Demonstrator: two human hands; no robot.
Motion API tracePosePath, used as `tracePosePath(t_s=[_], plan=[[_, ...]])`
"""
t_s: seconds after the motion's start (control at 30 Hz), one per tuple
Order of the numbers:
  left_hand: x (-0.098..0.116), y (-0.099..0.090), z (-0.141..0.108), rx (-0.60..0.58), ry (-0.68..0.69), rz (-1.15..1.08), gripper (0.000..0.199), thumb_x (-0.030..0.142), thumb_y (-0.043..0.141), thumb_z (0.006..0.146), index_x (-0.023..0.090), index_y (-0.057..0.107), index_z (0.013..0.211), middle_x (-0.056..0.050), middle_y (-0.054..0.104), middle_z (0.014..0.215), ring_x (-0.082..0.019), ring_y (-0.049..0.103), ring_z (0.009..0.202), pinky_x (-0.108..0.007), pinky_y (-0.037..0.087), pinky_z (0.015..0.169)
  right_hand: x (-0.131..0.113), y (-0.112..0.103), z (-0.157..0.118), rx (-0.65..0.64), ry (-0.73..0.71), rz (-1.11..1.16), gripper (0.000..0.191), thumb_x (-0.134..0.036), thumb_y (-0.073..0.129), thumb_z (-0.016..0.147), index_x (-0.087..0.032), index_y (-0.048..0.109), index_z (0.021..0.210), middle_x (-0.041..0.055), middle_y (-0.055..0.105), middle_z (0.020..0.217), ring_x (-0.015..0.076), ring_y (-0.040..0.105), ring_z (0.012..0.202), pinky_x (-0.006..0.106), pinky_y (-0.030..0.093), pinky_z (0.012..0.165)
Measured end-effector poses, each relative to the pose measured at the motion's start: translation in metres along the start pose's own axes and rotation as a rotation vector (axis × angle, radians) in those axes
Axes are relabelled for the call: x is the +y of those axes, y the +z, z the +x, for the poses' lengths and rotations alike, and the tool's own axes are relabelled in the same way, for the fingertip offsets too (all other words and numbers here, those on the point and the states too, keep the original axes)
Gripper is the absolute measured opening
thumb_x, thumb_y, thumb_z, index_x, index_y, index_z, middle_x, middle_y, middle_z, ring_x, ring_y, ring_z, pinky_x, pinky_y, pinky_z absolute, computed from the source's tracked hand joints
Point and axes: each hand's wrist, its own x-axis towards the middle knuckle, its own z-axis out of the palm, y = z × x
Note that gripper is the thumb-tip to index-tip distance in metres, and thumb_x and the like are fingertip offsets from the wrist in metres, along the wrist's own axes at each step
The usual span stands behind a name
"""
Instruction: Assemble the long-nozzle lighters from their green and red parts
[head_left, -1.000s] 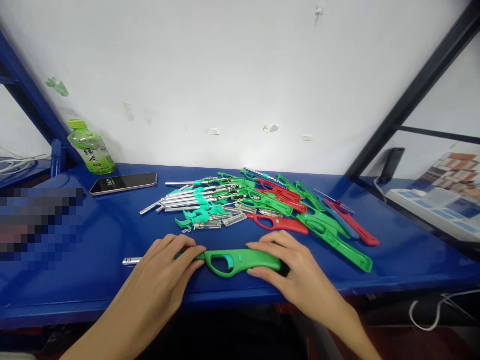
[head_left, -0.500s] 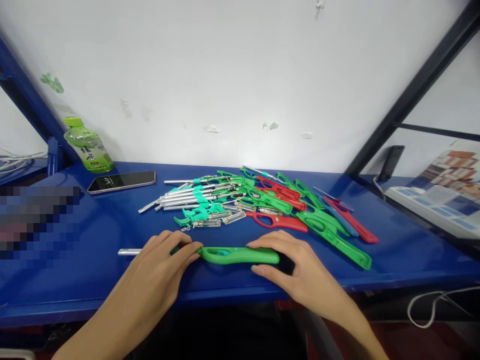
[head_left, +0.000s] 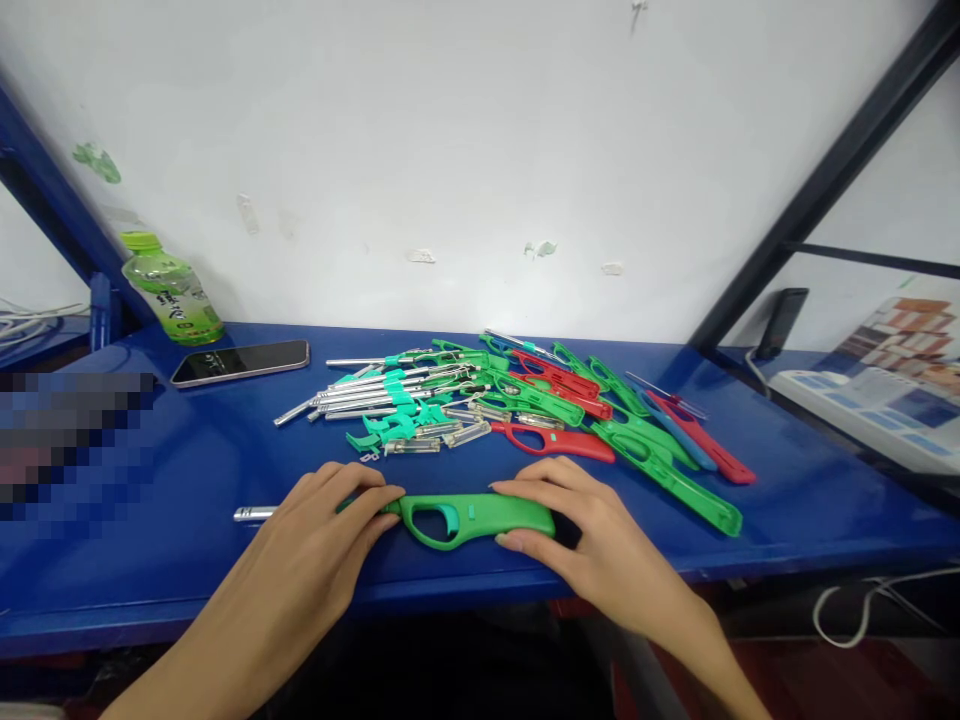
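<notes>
A green lighter (head_left: 487, 515) with a teal trigger and a silver metal tube lies sideways between my hands near the table's front edge. My left hand (head_left: 322, 530) pinches its neck, where the tube meets the green body; the tube's tip sticks out to the left. At the right end, my right hand (head_left: 577, 520) grips the handle between thumb and fingers. Behind them is a pile of metal tubes (head_left: 367, 398), teal triggers (head_left: 382, 432), clear small tanks (head_left: 465, 433), a red casing (head_left: 559, 442) and several green casings (head_left: 675, 480).
A phone (head_left: 240, 363) and a green-capped bottle (head_left: 172, 295) stand at the back left of the blue table (head_left: 150, 530). At the right are a blue casing (head_left: 682, 435), a dark shelf post (head_left: 817, 180) and a white cable (head_left: 855, 610).
The green lighter has rolled between my hands, so its broad side, trigger and finger loop now face up more fully. Both hands keep their hold.
</notes>
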Motion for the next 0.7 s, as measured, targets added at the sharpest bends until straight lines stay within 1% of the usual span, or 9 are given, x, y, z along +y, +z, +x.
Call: tracePosePath(t_s=[0.1, 0.2, 0.33, 0.43, 0.53, 0.63, 0.7], plan=[[0.0004, 0.0024, -0.0017, 0.011, 0.001, 0.004, 0.03, 0.033, 0.044, 0.116, 0.024, 0.073, 0.12, -0.006, 0.075, 0.114, -0.027, 0.068, 0.097, -0.041, 0.05, 0.085, -0.0012, -0.0005, -0.0002, -0.004, -0.012, 0.012, 0.027, -0.031, 0.079, 0.101, -0.031, 0.077, 0.128, 0.0032, 0.074, 0.123, 0.0231, 0.07, 0.113, 0.037, 0.056, 0.101], [0.0014, 0.0041, -0.0039, 0.019, -0.009, 0.013, 0.025, 0.032, 0.046, 0.115, 0.024, 0.069, 0.122, -0.006, 0.075, 0.116, -0.027, 0.068, 0.099, -0.042, 0.049, 0.088, -0.0018, -0.0009, -0.0008, 0.006, -0.02, 0.02, 0.026, -0.032, 0.078, 0.102, -0.031, 0.076, 0.128, 0.0027, 0.074, 0.122, 0.0229, 0.069, 0.112, 0.037, 0.055, 0.101], [0.0031, 0.0025, -0.0045, -0.011, -0.038, -0.016, 0.018, 0.027, 0.049, 0.113, 0.025, 0.066, 0.117, -0.004, 0.074, 0.111, -0.026, 0.066, 0.094, -0.041, 0.047, 0.087, -0.0017, -0.001, -0.0012, 0.013, -0.037, 0.029, 0.025, -0.032, 0.076, 0.103, -0.032, 0.075, 0.128, 0.0015, 0.075, 0.12, 0.0221, 0.069, 0.111, 0.036, 0.055, 0.099], [0.0031, 0.0007, -0.0044, -0.028, -0.035, -0.025, 0.017, 0.027, 0.049, 0.113, 0.025, 0.065, 0.118, -0.004, 0.074, 0.111, -0.026, 0.067, 0.094, -0.041, 0.047, 0.087, -0.0013, -0.0005, -0.0015, 0.016, -0.048, 0.026, 0.024, -0.031, 0.075, 0.104, -0.033, 0.075, 0.128, 0.0012, 0.076, 0.122, 0.0223, 0.07, 0.112, 0.036, 0.054, 0.1], [0.0019, 0.0011, -0.0044, -0.031, -0.033, 0.006, 0.024, 0.031, 0.046, 0.116, 0.026, 0.064, 0.13, -0.004, 0.075, 0.117, -0.028, 0.069, 0.098, -0.044, 0.048, 0.09, -0.0001, 0.0003, -0.0021, 0.031, -0.06, 0.02, 0.025, -0.032, 0.074, 0.105, -0.033, 0.075, 0.13, 0.0014, 0.076, 0.125, 0.0225, 0.07, 0.115, 0.036, 0.054, 0.102], [0.0003, 0.0028, -0.0041, -0.037, -0.043, 0.033, 0.035, 0.037, 0.04, 0.118, 0.027, 0.057, 0.146, -0.006, 0.076, 0.119, -0.028, 0.07, 0.1, -0.046, 0.05, 0.092, 0.0014, 0.0003, -0.0027, 0.061, -0.074, 0.039, 0.025, -0.034, 0.073, 0.106, -0.033, 0.075, 0.131, 0.0015, 0.077, 0.128, 0.0227, 0.069, 0.119, 0.037, 0.053, 0.105], [-0.0009, 0.0036, -0.0039, -0.042, -0.044, 0.029, 0.04, 0.04, 0.037, 0.118, 0.026, 0.055, 0.151, -0.006, 0.076, 0.118, -0.028, 0.071, 0.1, -0.046, 0.052, 0.092, 0.0019, -0.0006, -0.0028, 0.077, -0.084, 0.065, 0.025, -0.035, 0.072, 0.106, -0.033, 0.076, 0.13, 0.0012, 0.078, 0.128, 0.0228, 0.069, 0.121, 0.036, 0.053, 0.107]])
